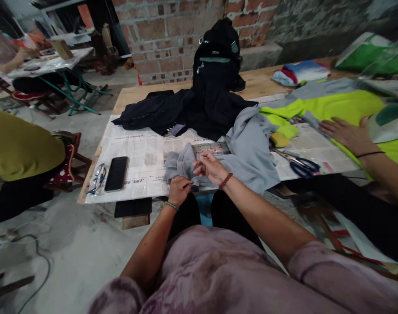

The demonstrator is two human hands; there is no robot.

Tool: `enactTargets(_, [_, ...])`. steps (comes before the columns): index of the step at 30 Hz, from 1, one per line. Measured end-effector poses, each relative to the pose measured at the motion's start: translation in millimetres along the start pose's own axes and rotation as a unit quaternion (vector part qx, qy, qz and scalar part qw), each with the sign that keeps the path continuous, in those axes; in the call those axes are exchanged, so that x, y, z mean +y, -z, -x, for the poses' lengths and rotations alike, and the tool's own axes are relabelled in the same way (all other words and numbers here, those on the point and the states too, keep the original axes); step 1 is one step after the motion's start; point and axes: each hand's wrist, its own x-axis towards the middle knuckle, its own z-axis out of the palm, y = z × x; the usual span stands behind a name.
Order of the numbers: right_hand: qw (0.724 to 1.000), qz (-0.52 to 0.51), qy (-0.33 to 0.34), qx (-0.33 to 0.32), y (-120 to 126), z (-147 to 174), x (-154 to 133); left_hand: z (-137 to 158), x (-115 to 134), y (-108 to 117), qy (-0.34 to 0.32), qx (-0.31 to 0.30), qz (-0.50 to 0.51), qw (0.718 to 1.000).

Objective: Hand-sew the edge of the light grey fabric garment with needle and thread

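Left hand (179, 190) curled, right hand (211, 169) half-pinched, can't tell what either holds; best keep grey garment (251, 150) smooth beside them.

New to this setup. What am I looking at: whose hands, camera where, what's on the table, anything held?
No machine here: a person works with two bare hands. The single picture comes from a camera worn on their head, looking forward and down, so their own arms enter from below.

The left hand is at the near edge of a soft, crumpled grey cloth. The right hand is just above it, thumb and fingers close together; whether either grips something small, I can't tell.

The wooden table is partly covered with printed newspaper. On it lie a black rectangular phone, scissors with dark blue handles and black fabric. At right, another person's hand rests on yellow-green and grey fabric.
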Motion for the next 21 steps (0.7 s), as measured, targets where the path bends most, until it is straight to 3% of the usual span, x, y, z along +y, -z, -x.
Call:
enactTargets(3, [0.994,-0.080,-0.056,-0.040,-8.3,10.2,5.2,-0.8,-0.6,-0.6,-0.008,0.003,0.002,1.000])
enactTargets(5, [0.993,-0.084,-0.058,-0.051,-12.1,12.7,12.4,-1.1,-0.9,-0.7,-0.009,0.006,-0.003,1.000])
enactTargets(7, [0.999,-0.016,-0.008,-0.042,-12.2,11.6,16.7,-1.2,-1.0,-0.7,-0.008,0.003,-0.004,1.000])
enactTargets(9, [0.986,0.133,0.103,-0.016,-7.8,8.2,14.4,-1.3,-1.0,-0.4,-0.007,-0.002,-0.002,1.000])
enactTargets(11, [0.921,0.315,0.228,-0.013,0.5,3.8,4.9,-1.3,-1.1,-0.2,-0.006,-0.005,-0.002,1.000])
enactTargets(13, [0.826,0.462,0.319,-0.049,11.2,-1.4,-9.8,-1.1,-1.2,0.0,-0.002,-0.007,-0.004,1.000])
enactTargets(16, [0.717,0.565,0.399,-0.087,27.1,-10.1,-34.8,-0.8,-0.6,0.3,0.006,-0.010,-0.002,1.000])
enactTargets(18, [0.680,0.585,0.436,-0.072,35.4,-14.8,-49.4,-0.9,0.0,0.5,0.011,-0.009,-0.001,1.000])
enactTargets(21, [0.652,0.593,0.471,-0.035,42.3,-16.8,-64.2,-1.2,0.6,0.7,0.015,-0.008,0.002,1.000])
